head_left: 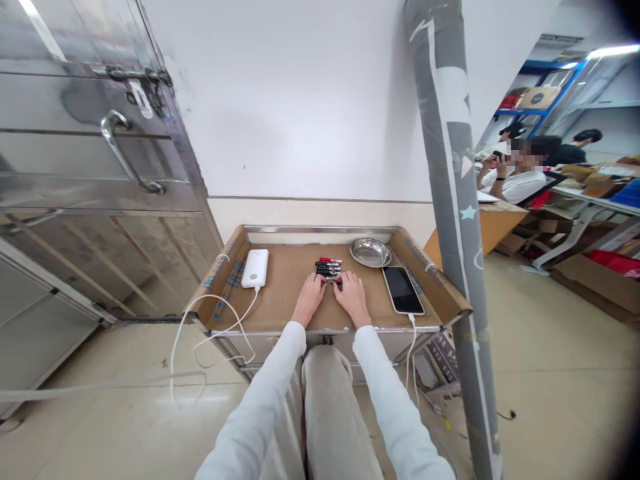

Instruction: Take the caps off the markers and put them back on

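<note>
Several markers lie side by side in a small row on the brown cardboard-lined top of a cart: a red marker [330, 261] at the far side and black markers [327, 269] nearer to me. My left hand [311, 295] rests at the near left end of the row, its fingers bent and closed at one end of the nearest black marker. My right hand [352, 297] mirrors it at the right end, fingers curled and pinching there. My fingers partly hide that nearest marker.
A white power bank [255, 268] with a cable lies left. A shiny metal bowl [370, 253] and a phone [403, 290] on a cable lie right. Raised cardboard sides [434, 275] edge the cart. A grey wrapped pole [457, 200] stands at right; people sit beyond it.
</note>
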{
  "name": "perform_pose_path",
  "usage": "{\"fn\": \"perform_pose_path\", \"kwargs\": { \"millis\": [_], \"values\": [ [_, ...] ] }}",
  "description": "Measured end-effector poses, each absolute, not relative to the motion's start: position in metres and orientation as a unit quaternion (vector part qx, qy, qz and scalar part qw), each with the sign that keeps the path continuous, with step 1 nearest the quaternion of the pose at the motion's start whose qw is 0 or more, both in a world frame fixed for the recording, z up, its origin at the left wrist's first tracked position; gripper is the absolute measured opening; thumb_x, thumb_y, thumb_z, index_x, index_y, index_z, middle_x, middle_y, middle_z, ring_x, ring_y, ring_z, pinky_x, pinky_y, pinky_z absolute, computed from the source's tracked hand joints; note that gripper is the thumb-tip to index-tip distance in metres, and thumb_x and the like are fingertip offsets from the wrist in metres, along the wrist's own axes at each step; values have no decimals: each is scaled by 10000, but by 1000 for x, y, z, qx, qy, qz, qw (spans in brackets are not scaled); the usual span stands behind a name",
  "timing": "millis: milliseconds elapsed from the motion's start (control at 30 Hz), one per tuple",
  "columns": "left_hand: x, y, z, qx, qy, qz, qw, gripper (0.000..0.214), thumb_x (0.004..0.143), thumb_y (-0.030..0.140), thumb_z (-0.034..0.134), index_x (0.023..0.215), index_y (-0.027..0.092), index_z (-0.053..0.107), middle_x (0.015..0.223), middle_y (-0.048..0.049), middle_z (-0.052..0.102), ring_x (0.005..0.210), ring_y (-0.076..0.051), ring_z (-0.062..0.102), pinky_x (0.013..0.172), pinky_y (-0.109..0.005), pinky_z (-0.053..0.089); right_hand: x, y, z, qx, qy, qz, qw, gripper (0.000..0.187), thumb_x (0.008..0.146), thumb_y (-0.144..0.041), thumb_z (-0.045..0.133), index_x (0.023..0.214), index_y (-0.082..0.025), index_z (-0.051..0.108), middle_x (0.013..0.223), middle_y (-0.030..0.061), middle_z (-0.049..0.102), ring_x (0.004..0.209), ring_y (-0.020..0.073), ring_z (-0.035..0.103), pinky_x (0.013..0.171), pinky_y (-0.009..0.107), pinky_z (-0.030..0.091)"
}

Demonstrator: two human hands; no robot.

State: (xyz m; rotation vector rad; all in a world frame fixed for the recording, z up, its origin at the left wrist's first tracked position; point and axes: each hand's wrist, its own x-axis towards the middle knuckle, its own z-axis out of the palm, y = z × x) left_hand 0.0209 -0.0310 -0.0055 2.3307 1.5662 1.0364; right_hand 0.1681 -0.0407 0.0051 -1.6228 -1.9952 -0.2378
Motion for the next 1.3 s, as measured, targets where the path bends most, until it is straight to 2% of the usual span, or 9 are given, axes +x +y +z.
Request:
{"fn": "perform_pose_path", "kwargs": {
  "millis": [233, 467, 667, 967, 1300],
  "values": [
    [22, -31, 3, 799, 490, 336, 95, 127, 906, 169, 441, 975, 187, 546, 963, -52, 570, 938, -182, 565, 875, -349, 471, 169, -41, 5, -594, -756, -95, 257, 144, 914, -229, 442, 896, -188, 579, 904, 69, 596, 890, 211, 499, 776, 317, 317],
    [22, -33, 6, 776, 527, 334, 89, 83, 889, 187, 491, 962, 180, 531, 964, -59, 566, 948, -190, 563, 869, -365, 472, 170, -38, 4, -583, -760, -92, 273, 199, 947, -257, 406, 923, -188, 591, 906, 70, 599, 888, 207, 514, 775, 312, 325],
    [20, -33, 8, 801, 488, 326, 122, 97, 901, 169, 465, 967, 184, 535, 966, -55, 602, 939, -182, 579, 860, -338, 477, 170, -31, 4, -565, -768, -86, 288, 262, 977, -270, 354, 969, -187, 602, 928, 64, 614, 884, 192, 541, 793, 303, 339],
    [19, -24, 7, 753, 482, 419, 161, 156, 920, 185, 437, 1056, 199, 510, 1077, -66, 607, 994, -175, 603, 897, -342, 479, 170, -28, 8, -561, -759, -71, 323, 269, 972, -234, 365, 981, -192, 630, 923, 62, 655, 869, 186, 560, 794, 297, 348],
    [18, -24, 8, 751, 453, 444, 183, 137, 920, 176, 426, 1007, 197, 530, 1023, -57, 617, 984, -169, 600, 911, -348, 473, 168, -34, 11, -513, -778, 8, 362, 249, 943, -195, 392, 1022, -206, 627, 975, 59, 660, 901, 185, 584, 818, 298, 430]
  ]
}}
